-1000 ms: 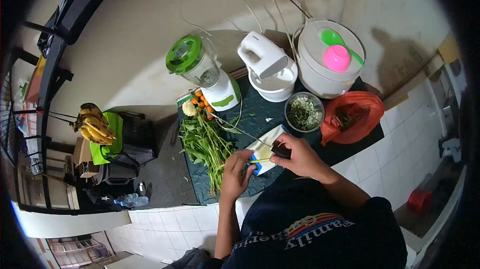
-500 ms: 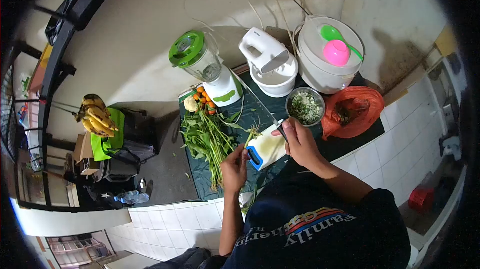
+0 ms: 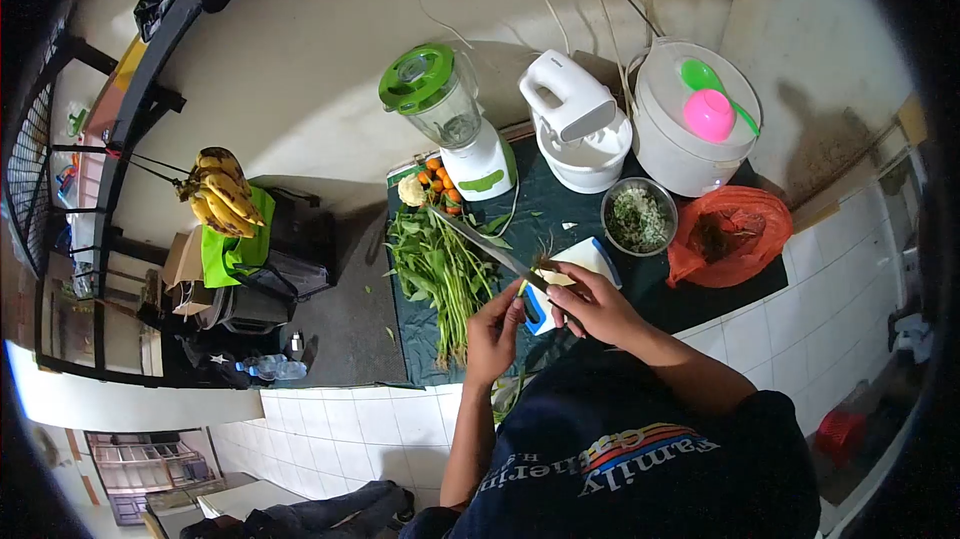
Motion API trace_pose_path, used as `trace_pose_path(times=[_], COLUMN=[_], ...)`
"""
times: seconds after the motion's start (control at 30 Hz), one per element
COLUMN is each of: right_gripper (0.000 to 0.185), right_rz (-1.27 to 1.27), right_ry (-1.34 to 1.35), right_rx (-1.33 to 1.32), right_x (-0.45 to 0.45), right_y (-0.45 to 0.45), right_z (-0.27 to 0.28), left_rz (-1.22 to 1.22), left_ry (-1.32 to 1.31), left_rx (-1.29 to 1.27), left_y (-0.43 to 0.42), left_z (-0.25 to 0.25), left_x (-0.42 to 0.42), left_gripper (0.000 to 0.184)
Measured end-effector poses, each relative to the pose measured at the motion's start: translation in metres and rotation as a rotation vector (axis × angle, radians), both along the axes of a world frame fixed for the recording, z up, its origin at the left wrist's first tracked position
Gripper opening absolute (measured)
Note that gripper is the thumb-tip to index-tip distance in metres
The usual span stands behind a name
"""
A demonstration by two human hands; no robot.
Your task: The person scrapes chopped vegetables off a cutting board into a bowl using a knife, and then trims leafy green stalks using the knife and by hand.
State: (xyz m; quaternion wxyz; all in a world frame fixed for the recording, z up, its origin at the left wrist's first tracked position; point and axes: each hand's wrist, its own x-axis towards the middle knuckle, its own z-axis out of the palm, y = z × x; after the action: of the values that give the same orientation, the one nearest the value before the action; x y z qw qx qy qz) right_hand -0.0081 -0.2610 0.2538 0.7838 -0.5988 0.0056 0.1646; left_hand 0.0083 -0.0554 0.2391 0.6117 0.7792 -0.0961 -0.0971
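My right hand [image 3: 592,307] is closed around the handle of a knife [image 3: 490,247], whose long blade points up and left over the leafy greens. My left hand [image 3: 494,339] pinches a thin spring onion [image 3: 522,289], its lower part hidden by the fingers. The stalk meets the blade close to my right fingers, and stringy roots show just beyond. Beneath both hands lies a white cutting board [image 3: 590,257] with blue edges, partly covered by my right hand. Beyond the board stands a metal bowl [image 3: 608,211] of chopped green and white pieces.
Leafy green stalks [image 3: 440,279] lie left of the board, below small orange vegetables [image 3: 437,179]. A blender [image 3: 480,164], a white hand mixer [image 3: 570,99] on its bowl and a rice cooker [image 3: 690,154] line the back. An orange plastic bag [image 3: 765,214] sits right.
The knife has swung leftward and now meets the spring onion. My right hand has moved close to my left hand over the board. The whole view has shifted slightly.
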Motion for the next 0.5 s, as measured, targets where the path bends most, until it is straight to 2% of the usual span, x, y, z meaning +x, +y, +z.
trace_pose_path(times=[0.23,0.5], right_gripper=[0.052,0.051], right_rz=[0.027,0.109], right_ry=[0.074,0.132], right_rx=[0.156,0.244], right_x=[0.003,0.007], right_y=[-0.008,-0.019], right_z=[0.0,-0.001], left_rz=[-0.039,-0.068], left_ry=[0.128,0.088], left_rx=[-0.134,-0.029], left_y=[-0.002,0.005], left_z=[0.002,0.002], left_x=[0.002,0.008], left_gripper=[0.036,0.033])
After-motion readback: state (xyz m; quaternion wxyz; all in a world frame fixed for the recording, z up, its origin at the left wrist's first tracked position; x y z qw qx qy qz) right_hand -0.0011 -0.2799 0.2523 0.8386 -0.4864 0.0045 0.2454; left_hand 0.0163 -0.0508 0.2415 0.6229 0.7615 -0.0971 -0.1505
